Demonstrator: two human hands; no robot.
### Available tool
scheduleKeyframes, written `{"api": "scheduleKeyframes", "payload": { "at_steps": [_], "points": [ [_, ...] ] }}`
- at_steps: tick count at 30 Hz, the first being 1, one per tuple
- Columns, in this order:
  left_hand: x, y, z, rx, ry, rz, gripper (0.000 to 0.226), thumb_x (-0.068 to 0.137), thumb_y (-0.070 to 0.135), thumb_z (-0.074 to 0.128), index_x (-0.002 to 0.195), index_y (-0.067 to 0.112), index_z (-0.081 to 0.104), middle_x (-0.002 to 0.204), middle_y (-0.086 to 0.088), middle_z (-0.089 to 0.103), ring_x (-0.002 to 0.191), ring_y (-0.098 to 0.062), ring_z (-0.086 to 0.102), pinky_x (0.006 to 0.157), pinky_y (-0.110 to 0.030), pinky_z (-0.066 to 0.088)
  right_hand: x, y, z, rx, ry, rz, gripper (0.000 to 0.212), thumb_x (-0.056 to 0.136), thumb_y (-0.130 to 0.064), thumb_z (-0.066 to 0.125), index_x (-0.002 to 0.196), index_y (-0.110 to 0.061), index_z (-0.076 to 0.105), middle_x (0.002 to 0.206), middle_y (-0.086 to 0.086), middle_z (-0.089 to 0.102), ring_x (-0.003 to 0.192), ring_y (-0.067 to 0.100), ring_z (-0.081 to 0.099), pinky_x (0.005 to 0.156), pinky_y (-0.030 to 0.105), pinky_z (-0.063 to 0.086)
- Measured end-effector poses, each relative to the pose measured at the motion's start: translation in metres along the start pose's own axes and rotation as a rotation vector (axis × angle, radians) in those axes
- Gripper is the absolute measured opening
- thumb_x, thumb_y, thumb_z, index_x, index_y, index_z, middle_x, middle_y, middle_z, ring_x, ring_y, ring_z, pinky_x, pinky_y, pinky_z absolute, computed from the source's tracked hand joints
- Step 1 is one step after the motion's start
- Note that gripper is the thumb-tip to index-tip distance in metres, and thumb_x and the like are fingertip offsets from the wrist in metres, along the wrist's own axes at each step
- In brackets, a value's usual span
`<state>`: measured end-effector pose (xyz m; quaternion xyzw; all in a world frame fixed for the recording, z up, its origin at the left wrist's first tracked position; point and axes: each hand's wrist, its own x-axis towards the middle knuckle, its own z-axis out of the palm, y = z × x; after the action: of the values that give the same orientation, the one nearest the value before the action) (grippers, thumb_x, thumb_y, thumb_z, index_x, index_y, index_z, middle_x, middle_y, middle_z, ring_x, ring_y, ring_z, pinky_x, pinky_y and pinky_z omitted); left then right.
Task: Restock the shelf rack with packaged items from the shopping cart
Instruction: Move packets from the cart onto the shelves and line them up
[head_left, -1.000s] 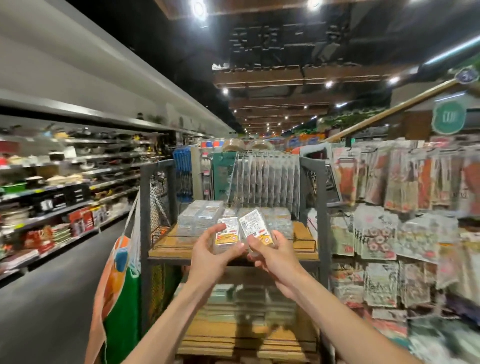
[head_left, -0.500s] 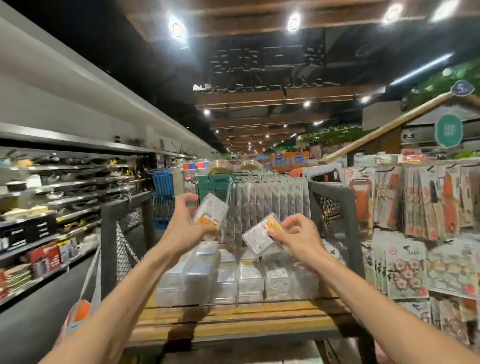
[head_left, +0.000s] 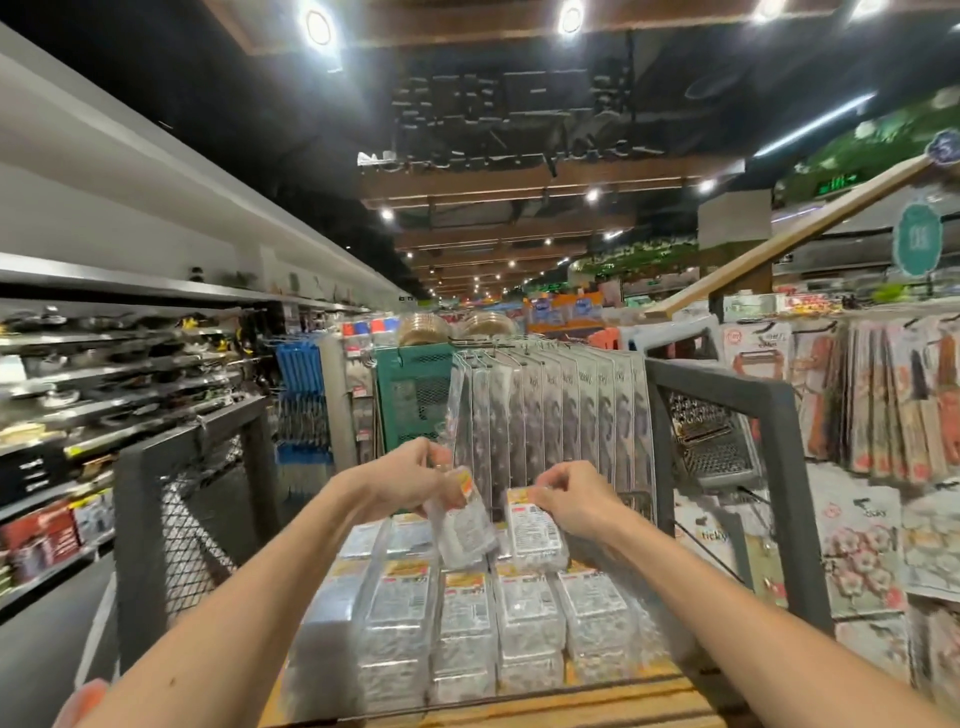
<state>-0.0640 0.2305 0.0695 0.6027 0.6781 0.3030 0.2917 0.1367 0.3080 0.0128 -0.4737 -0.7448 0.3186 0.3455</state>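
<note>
My left hand (head_left: 402, 480) grips a clear packaged item (head_left: 462, 530) by its top, tilted, with an orange-yellow label. My right hand (head_left: 574, 499) pinches a second clear pack (head_left: 535, 538) by its top edge, hanging upright beside the first. Both packs hover just above several rows of the same clear packs (head_left: 467, 623) that stand on the wooden shelf (head_left: 571, 714) of a dark metal-framed rack (head_left: 779, 467). The shopping cart is out of view.
Hanging clear packets (head_left: 550, 415) fill the rack's back. Mesh side panels (head_left: 202, 519) flank the shelf. Hanging goods (head_left: 883, 415) crowd the right. A long wall of shelves (head_left: 104, 395) lines the aisle on the left. An orange bag corner (head_left: 85, 699) shows at bottom left.
Both hands have come down and together, bringing the two packs from in front of the hanging packets to just above the stacked packs. The view has moved closer to the shelf.
</note>
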Motion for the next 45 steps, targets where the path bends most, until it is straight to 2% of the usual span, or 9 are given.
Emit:
{"api": "scheduleKeyframes", "payload": {
  "at_steps": [2,4,10,15,21,29,33,36,45],
  "points": [
    [0.013,-0.007,-0.001,0.059,-0.020,-0.001,0.021,0.085,0.004,0.067,0.104,0.008,0.060,0.085,-0.007,0.066,0.067,-0.013,0.060,0.061,-0.025,0.047,0.007,0.003,0.007,-0.021,0.031,0.027,0.014,0.091,-0.030,0.064,0.098,-0.018,0.062,0.108,-0.003,0.060,0.100,0.015,0.056,0.088,0.029,0.045],
    [0.022,-0.010,0.003,0.151,-0.021,0.026,0.020,0.089,0.008,0.065,0.109,0.008,0.065,0.089,-0.005,0.068,0.061,-0.009,0.059,0.058,-0.023,0.048,0.013,0.008,0.011,-0.079,0.034,0.041,0.017,0.090,-0.034,0.065,0.095,-0.018,0.061,0.105,-0.004,0.059,0.099,0.015,0.054,0.085,0.029,0.044],
    [0.044,-0.019,0.015,0.533,0.045,0.168,0.014,0.092,0.017,0.063,0.101,0.020,0.073,0.102,0.008,0.072,0.090,-0.008,0.067,0.090,-0.035,0.055,0.029,0.010,0.026,-0.124,0.096,0.027,0.016,0.090,-0.035,0.064,0.087,-0.019,0.059,0.103,-0.004,0.063,0.097,0.016,0.058,0.083,0.032,0.044],
    [0.047,-0.021,0.023,0.557,0.156,0.156,0.016,0.090,0.007,0.064,0.088,0.021,0.072,0.095,0.009,0.069,0.090,-0.008,0.064,0.089,-0.032,0.055,0.037,0.012,0.039,-0.175,0.111,0.019,0.023,0.089,-0.039,0.063,0.079,-0.018,0.059,0.099,-0.001,0.066,0.095,0.022,0.062,0.087,0.041,0.050],
    [0.031,-0.010,0.029,0.626,0.220,0.190,0.023,0.095,0.015,0.059,0.115,0.019,0.069,0.120,0.003,0.067,0.110,-0.016,0.062,0.099,-0.034,0.049,0.033,0.015,0.029,-0.124,0.116,0.017,0.028,0.094,-0.042,0.054,0.105,-0.016,0.059,0.110,0.000,0.062,0.096,0.019,0.058,0.079,0.033,0.046],
    [-0.076,-0.014,0.026,0.570,0.518,0.380,0.024,0.092,0.030,0.061,0.115,0.025,0.065,0.119,0.006,0.061,0.111,-0.011,0.054,0.098,-0.034,0.044,-0.049,-0.027,0.015,-0.173,0.335,-0.525,0.026,0.092,-0.034,0.058,0.113,-0.019,0.057,0.112,0.001,0.054,0.105,0.019,0.048,0.081,0.028,0.034],
    [-0.183,-0.056,0.029,0.622,0.685,0.304,0.031,0.090,0.034,0.064,0.120,0.025,0.061,0.121,0.007,0.054,0.110,-0.006,0.047,0.091,-0.021,0.036,-0.127,-0.053,0.061,-0.085,0.172,-0.838,0.025,0.087,-0.031,0.064,0.110,-0.020,0.059,0.108,-0.001,0.053,0.101,0.016,0.047,0.083,0.028,0.039],
    [-0.268,-0.096,0.033,0.659,0.780,0.160,0.039,0.088,0.038,0.067,0.124,0.027,0.057,0.126,0.006,0.051,0.119,-0.010,0.044,0.097,-0.026,0.036,-0.188,-0.067,0.106,-0.019,-0.010,-0.985,0.028,0.085,-0.033,0.066,0.108,-0.019,0.058,0.105,-0.001,0.053,0.101,0.016,0.048,0.084,0.026,0.038],
    [-0.567,-0.264,0.154,0.537,0.903,-0.610,0.060,0.069,0.044,0.069,0.125,0.026,0.054,0.125,-0.002,0.052,0.112,-0.025,0.052,0.094,-0.044,0.047,-0.423,-0.039,0.299,-0.020,-0.727,-1.169,0.045,0.078,-0.047,0.051,0.115,-0.021,0.057,0.108,0.003,0.055,0.098,0.027,0.056,0.083,0.042,0.051]
  ]
}}
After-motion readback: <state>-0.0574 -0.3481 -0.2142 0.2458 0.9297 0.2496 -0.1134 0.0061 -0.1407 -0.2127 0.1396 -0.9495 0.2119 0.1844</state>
